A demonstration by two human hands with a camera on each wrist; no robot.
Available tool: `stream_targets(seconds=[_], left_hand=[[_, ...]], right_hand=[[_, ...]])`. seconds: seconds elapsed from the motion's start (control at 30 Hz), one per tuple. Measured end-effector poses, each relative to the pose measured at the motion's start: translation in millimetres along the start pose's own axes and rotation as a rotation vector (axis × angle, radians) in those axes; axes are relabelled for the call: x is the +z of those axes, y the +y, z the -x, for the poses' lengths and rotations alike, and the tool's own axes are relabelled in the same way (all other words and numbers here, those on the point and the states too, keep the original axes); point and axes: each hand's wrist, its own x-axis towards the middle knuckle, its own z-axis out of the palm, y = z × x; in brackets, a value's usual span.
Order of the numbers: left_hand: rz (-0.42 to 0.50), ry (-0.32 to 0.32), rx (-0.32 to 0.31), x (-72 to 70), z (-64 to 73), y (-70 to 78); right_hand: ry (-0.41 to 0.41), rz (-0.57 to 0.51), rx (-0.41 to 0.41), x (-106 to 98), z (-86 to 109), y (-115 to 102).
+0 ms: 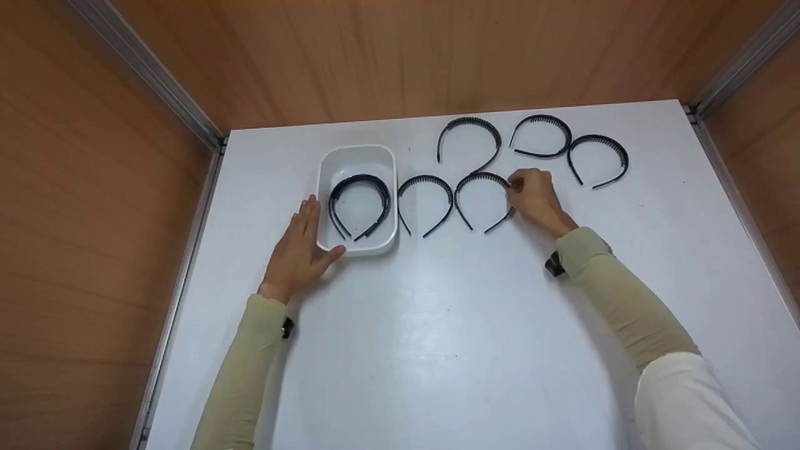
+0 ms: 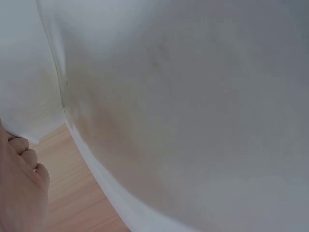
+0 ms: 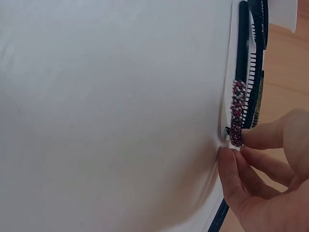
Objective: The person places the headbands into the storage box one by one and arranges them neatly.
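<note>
My left hand (image 1: 297,253) rests against the left side of a white plastic tray (image 1: 375,250), fingers straight along its wall and thumb at the near corner. Inside the tray lie overlapping dark toothed headbands (image 1: 360,180). With thumb and fingertips, my right hand (image 1: 534,197) pinches the right side of another toothed headband (image 1: 481,176) on the table. In the right wrist view that grip is at a stretch covered in dark red and white beads (image 3: 237,108). Between it and the tray, one more headband (image 1: 425,179) lies close to the tray's right wall.
Farther back on the white table (image 1: 425,350) lie a headband (image 1: 470,120) whose end reaches the pinched one, and two more, a left one (image 1: 562,125) and a right one (image 1: 615,147), touching each other. Wooden panels (image 1: 400,56) enclose the back and sides.
</note>
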Motion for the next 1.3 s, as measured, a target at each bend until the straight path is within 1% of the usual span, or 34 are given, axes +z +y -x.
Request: stream_targets(seconds=[0.17, 0.3, 0.5, 0.6, 0.87, 1.1, 1.2, 1.3], left_hand=[[0.005, 0.009, 0.000, 0.9, 1.1, -1.0], [0.005, 0.003, -0.007, 0.7, 1.4, -0.1], [-0.005, -0.012, -0.011, 0.4, 2.0, 0.9], [-0.011, -0.025, -0.015, 0.3, 1.8, 1.3], [-0.008, -0.025, -0.022, 0.5, 1.5, 1.3], [0.010, -0.005, -0.008, 1.4, 2.2, -0.4], [0.009, -0.004, -0.007, 1.2, 1.8, -0.4], [0.006, -0.011, -0.011, 0.4, 0.8, 0.0]], right_hand=[[0.014, -0.018, 0.013, 1.9, -0.1, 1.7], [0.019, -0.044, 0.031, 1.5, 0.0, 4.0], [0.018, -0.060, 0.094, -1.1, 0.5, 2.5], [0.017, -0.061, 0.111, -3.3, 1.4, 2.5], [0.006, -0.091, 0.130, -9.0, 1.1, 2.6], [-0.043, -0.183, 0.216, -13.8, -0.7, 3.7], [-0.068, -0.231, 0.258, -16.6, -0.6, 4.2], [-0.082, -0.262, 0.283, -19.2, -0.2, 3.6]])
